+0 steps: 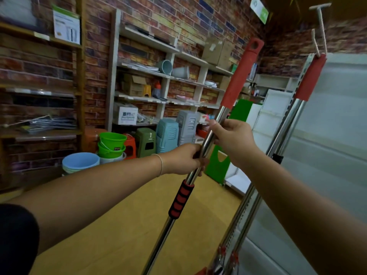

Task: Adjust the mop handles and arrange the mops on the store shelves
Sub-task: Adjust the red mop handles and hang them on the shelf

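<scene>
Handle (pixel 241 74) held tilted in mid-air, grasped by both hands: left hand (pixel 182 159) low, right hand (pixel 234 139) above. Risk: if the joint is loosened too far, the upper tube could slide and strike the hung mop (pixel 310 78)

I hold the mop handle (pixel 215 127) tilted in front of me, its top end leaning away and to the right. My left hand (pixel 184 159) grips the pole lower down and my right hand (pixel 232 139) just above it, the two close together. The ribbed grip (pixel 181 199) sits on the pole just below my left hand. To my right a second mop handle (pixel 286 124) stands along the shelf upright (pixel 306 66), a cord (pixel 317 42) at its top. Behind my hands, wall shelves (pixel 147 76) run along the wall. On the floor (pixel 119 225) before them stand stools (pixel 146 141), with stacked buckets (pixel 111 143) to their left and a basin (pixel 80 161) left of those.
</scene>
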A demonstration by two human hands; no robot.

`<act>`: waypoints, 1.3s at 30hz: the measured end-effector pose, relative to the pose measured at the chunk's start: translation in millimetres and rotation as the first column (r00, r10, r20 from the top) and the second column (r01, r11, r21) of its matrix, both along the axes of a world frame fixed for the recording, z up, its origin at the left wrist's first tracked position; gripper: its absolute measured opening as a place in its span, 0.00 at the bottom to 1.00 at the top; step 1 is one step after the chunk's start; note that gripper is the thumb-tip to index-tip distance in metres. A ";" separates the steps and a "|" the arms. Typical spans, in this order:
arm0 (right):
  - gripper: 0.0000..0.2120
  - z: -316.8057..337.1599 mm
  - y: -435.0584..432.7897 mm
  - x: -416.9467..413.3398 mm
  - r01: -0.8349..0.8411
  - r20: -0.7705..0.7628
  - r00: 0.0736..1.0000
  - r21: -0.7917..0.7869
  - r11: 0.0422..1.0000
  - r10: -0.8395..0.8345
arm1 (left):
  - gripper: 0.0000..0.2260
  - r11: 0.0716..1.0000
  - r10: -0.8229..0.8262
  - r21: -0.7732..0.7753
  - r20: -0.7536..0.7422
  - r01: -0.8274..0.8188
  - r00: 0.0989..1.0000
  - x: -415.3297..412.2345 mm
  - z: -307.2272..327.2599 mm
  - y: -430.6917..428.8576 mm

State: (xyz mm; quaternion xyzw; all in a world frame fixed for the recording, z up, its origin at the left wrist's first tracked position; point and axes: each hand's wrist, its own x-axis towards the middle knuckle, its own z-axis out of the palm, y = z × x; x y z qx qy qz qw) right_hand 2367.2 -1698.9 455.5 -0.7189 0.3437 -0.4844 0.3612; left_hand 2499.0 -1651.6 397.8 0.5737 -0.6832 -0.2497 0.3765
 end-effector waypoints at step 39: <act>0.08 63.0 -121.3 -28.2 0.565 0.067 0.825 -0.101 0.819 -0.561 | 0.16 0.846 -0.308 -0.244 0.500 0.473 0.809 -35.0 92.5 -225.4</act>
